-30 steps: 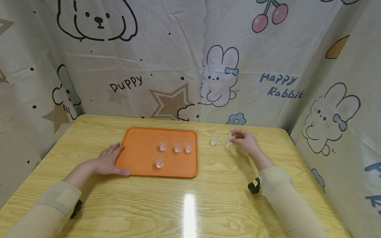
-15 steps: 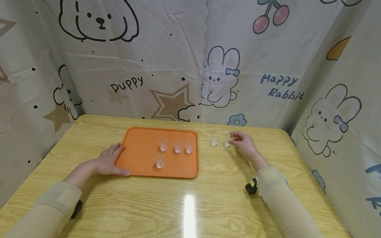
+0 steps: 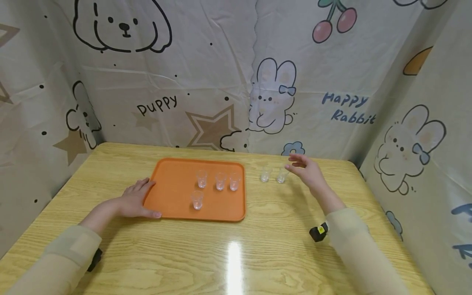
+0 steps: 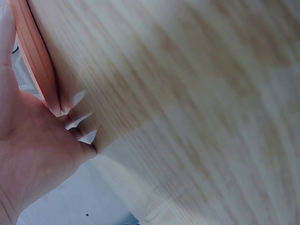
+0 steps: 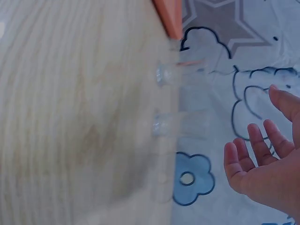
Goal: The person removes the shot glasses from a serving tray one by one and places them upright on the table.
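the left hand (image 3: pixel 133 200) lay spread at the left end of the orange tray (image 3: pixel 171 192), its thumb at the near edge. four clear cups (image 3: pixel 220 182) stood upright on the tray — three in a row, one nearer the person. two more stood on the wooden table (image 3: pixel 177 258) to the tray's right, the inner cup (image 3: pixel 265 175) and the outer cup (image 3: pixel 281 177). the right hand (image 3: pixel 307 171) hung just beside the outer cup — fingers parted, slightly bent.
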`<state>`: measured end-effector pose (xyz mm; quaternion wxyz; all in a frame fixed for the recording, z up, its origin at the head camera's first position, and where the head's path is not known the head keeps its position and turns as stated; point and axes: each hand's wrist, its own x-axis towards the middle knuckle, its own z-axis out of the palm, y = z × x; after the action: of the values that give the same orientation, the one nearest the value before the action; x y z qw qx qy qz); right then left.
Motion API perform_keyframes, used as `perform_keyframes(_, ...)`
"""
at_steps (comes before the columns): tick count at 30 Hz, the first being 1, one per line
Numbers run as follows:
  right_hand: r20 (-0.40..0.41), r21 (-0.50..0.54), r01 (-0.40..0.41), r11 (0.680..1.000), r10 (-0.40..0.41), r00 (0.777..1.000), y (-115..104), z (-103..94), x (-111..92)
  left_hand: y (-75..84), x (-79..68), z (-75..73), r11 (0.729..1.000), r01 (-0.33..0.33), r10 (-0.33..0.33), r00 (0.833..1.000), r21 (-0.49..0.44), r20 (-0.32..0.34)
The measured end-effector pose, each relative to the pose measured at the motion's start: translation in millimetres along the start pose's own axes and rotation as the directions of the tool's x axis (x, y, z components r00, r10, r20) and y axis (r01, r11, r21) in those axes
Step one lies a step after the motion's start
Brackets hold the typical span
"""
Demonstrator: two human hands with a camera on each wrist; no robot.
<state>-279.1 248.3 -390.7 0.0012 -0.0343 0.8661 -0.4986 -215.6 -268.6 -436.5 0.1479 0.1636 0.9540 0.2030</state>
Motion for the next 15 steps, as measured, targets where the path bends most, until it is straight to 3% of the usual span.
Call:
perform_keyframes(8,0.025,0.067,0.051,0.996,-0.053,0.998,-32.5,-0.6,-12.5,-0.8,0.1,0.6,1.000,-0.003,0.003,1.000,0.001,0.000)
perform_keyframes(15,0.044,0.120,0.084,0.989,-0.090,0.995,-65.7,10.5,-29.0,-1.5,0.4,0.6,1.000,-0.010,0.010,1.000,0.007,-0.005)
